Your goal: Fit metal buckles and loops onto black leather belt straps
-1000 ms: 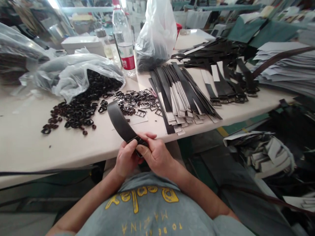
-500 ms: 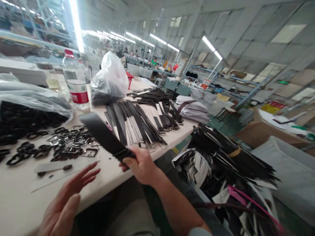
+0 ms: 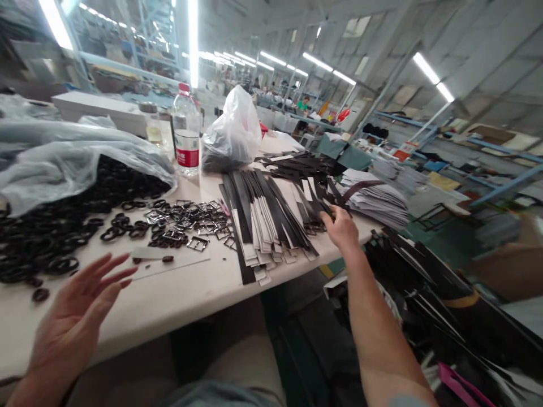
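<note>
My right hand (image 3: 343, 229) is open, its fingertips at the end of a pile of dark leather belt straps (image 3: 316, 212), with no strap clearly gripped. A fanned row of dark straps with white paper backing (image 3: 267, 220) lies to its left on the white table (image 3: 169, 299). My left hand (image 3: 80, 305) hovers open over the table's near edge, holding nothing. Nearest to it are a white paper strip (image 3: 169, 261) and a heap of dark oval rings (image 3: 51, 249). Several metal belt buckles (image 3: 186, 224) lie scattered between the rings and the straps.
A clear plastic bag (image 3: 63, 169) spills rings at the left. Behind stand a water bottle (image 3: 185, 135) and a white bag (image 3: 231, 135). A paper stack (image 3: 375, 203) sits at the table's right end, and a bin of straps (image 3: 424, 282) lies below the edge.
The wide dark strap is no longer in my right hand, which has moved forward and right over the pile of straps. My left hand stays open, and the view has turned left.
</note>
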{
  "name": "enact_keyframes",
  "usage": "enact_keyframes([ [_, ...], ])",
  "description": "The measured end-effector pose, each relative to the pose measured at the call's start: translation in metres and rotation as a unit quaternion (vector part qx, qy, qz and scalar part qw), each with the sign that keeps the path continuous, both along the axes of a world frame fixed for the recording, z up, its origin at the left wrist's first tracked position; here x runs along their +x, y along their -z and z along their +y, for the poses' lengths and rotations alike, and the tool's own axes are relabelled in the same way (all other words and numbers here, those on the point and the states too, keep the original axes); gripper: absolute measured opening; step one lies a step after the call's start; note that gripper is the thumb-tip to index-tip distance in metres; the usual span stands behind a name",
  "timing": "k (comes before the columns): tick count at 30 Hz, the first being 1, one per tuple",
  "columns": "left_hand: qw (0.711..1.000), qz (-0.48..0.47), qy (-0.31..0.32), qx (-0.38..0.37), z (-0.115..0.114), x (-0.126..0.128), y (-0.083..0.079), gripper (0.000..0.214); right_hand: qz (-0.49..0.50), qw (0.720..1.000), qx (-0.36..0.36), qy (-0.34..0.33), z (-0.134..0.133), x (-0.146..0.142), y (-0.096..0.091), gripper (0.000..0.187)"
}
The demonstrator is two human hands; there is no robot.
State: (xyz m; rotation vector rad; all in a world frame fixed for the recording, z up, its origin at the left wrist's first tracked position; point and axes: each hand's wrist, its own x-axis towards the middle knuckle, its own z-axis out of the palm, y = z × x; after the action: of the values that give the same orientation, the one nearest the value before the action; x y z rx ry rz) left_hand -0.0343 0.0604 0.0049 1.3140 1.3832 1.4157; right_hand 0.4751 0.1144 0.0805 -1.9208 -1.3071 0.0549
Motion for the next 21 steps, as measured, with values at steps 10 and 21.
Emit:
enact_keyframes([
  [10,0.995,-0.012,0.047,-0.088,0.001,-0.005,0.029,0.069,-0.101,0.984,-0.114,-0.088,0.051,-0.068,0.031,0.029],
  [21,0.994,0.054,0.054,-0.073,0.000,-0.005,0.044,0.065,-0.147,0.959,-0.243,0.006,0.086,-0.090,0.042,0.051],
])
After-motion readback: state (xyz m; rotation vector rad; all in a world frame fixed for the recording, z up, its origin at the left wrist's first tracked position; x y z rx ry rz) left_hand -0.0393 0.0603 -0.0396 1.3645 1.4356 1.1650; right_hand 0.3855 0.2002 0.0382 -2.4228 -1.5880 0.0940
